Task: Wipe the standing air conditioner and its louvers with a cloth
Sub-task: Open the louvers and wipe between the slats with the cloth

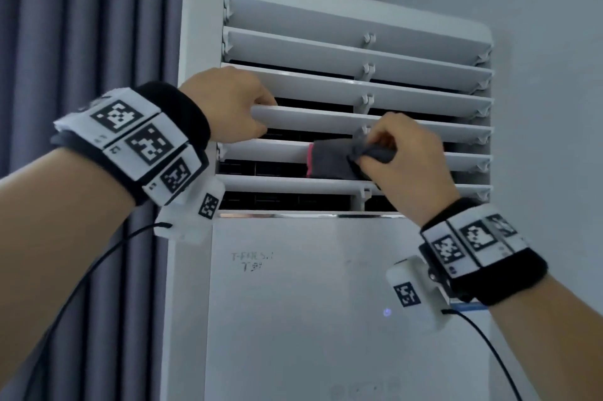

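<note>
Against the air conditioner (293, 302) louvers (359, 87), our left hand (228, 106) curls its grip shut around one slat while our right hand (408, 152) pinches the grey cloth (332, 159) on the slat below.

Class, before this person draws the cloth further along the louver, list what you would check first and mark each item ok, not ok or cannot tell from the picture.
1. Cloth gripped: the right hand pinches the grey cloth in its fingers. Ok.
2. Cloth on a slat: it is draped over the front edge of the fifth louver from the top. Ok.
3. Slat above held aside: the left hand grips the fourth louver at its left end. Ok.
4. Unit switched off: a small light glows on the front panel. Cannot tell.
5. Wrist cable clear of the louvers: it hangs below the vent. Ok.
</note>
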Demonstrator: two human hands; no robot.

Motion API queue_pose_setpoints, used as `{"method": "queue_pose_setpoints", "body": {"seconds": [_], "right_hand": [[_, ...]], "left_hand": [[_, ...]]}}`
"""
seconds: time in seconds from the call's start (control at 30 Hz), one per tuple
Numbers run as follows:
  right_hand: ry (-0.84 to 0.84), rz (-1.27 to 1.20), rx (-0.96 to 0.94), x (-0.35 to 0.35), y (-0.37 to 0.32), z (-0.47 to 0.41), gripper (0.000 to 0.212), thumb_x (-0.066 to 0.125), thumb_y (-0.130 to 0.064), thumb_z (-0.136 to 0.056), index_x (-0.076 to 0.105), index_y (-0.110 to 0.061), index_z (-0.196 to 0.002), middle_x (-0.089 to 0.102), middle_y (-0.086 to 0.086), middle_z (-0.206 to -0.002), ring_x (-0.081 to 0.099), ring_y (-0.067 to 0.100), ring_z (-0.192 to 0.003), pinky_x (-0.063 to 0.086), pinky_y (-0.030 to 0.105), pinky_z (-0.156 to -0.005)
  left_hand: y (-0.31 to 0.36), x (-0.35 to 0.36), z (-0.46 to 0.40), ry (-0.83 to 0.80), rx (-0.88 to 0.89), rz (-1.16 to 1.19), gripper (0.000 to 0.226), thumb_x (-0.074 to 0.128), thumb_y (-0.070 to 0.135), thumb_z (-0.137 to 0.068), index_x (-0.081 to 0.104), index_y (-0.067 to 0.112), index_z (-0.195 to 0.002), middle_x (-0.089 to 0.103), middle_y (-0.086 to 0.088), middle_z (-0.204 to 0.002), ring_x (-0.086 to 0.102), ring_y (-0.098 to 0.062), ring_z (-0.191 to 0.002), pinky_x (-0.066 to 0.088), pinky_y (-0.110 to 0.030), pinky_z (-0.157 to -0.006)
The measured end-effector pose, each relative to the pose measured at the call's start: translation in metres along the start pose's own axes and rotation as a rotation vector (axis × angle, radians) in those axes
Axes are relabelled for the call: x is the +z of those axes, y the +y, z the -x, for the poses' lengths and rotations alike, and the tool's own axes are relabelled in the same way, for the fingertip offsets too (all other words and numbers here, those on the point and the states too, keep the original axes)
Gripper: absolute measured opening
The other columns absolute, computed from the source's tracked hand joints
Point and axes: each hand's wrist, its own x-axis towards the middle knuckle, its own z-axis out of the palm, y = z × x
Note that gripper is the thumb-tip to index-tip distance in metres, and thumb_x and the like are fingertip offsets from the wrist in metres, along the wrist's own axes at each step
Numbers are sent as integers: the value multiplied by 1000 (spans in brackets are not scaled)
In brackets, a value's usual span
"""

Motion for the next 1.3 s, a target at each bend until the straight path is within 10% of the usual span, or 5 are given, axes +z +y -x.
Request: {"method": "queue_pose_setpoints", "body": {"seconds": [0.2, 0.43, 0.6, 1.0, 1.3], "right_hand": [[5, -50, 76, -54, 44, 9, 26, 69, -2, -67, 53, -22, -73, 59, -7, -69, 53, 4, -64, 37, 5, -54], [-103, 186, -2, -43, 84, 11, 27, 64, -1, -68, 58, -16, -89, 61, 4, -91, 54, 23, -88, 47, 37, -76], [9, 181, -63, -34, 91, 11, 18, 64, 0, -71, 59, -13, -83, 56, 3, -87, 51, 19, -84, 36, 22, -70], [47, 66, -215, -11, 54, -2, 14, 58, 9, -69, 57, -3, -76, 53, 10, -83, 50, 26, -74, 44, 40, -63], [140, 261, 52, -60, 146, 27, 17, 59, 9, -70, 56, -5, -80, 54, 14, -88, 52, 31, -82, 39, 29, -69]], "left_hand": [[31, -2, 5, 163, 82, 139, 45, 51, 15, -86, 53, 25, -130, 60, 4, -129, 50, -21, -122, 39, -39, -104], [117, 47, -7, 196, 110, 50, 46, 42, 5, -77, 60, 24, -116, 66, -6, -100, 58, -31, -94, 35, -32, -64], [113, 81, -13, 245, 65, 66, 44, 43, 2, -83, 56, 19, -122, 68, -6, -109, 59, -33, -99, 48, -41, -78], [115, 89, -17, 391, 33, 158, 34, 48, 6, -87, 68, 22, -110, 71, -10, -91, 61, -37, -87, 48, -41, -73], [120, 93, -20, 430, -54, 174, 40, 48, -3, -84, 70, 21, -107, 72, -14, -87, 61, -38, -82, 48, -42, -72]]}}
